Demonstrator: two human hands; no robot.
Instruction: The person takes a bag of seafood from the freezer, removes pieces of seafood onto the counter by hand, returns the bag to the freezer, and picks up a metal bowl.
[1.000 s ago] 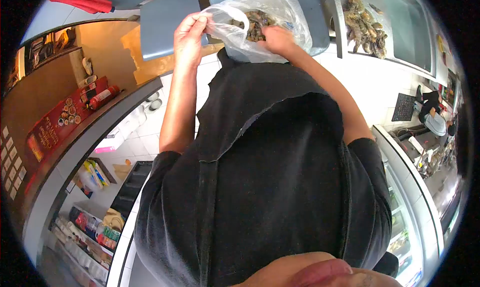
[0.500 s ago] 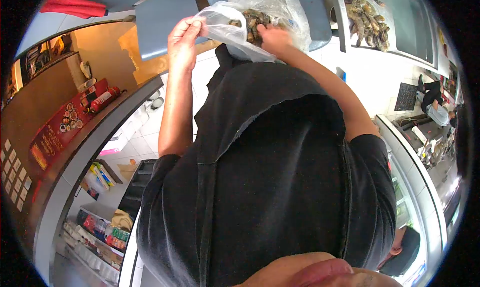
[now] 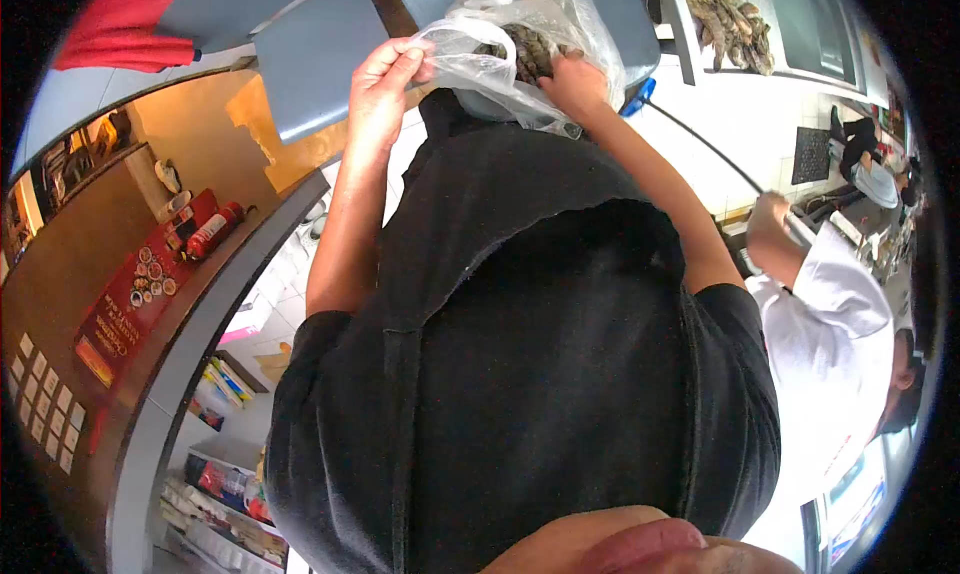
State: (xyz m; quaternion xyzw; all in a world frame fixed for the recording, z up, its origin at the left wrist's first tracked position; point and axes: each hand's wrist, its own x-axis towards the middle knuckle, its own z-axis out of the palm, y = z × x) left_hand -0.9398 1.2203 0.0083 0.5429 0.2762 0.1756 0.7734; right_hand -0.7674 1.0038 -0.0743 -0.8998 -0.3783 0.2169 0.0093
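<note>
A clear plastic bag [image 3: 595, 24] stands with its mouth open at the top centre, on a blue-grey surface. Dark brown shellfish-like pieces [image 3: 533, 54] lie inside it. My left hand [image 3: 388, 79] pinches the left edge of the bag between thumb and fingers. At the bag's right side, my right hand [image 3: 578, 82] reaches into the opening, its fingertips against the brown pieces. Whether it grips one is hidden. More such pieces [image 3: 735, 24] lie in a heap at the upper right, beside a glass-like panel.
Close on the right, a person in white [image 3: 835, 324] holds a long dark pole with a blue end [image 3: 637, 98] near my right forearm. Another person [image 3: 872, 179] is farther off. A blue-grey panel [image 3: 315, 59] and red cloth [image 3: 125, 24] are at the upper left.
The person in white with the pole has come into view on the right. My view has shifted, and the heap at the upper right sits higher. My left hand still holds the bag edge.
</note>
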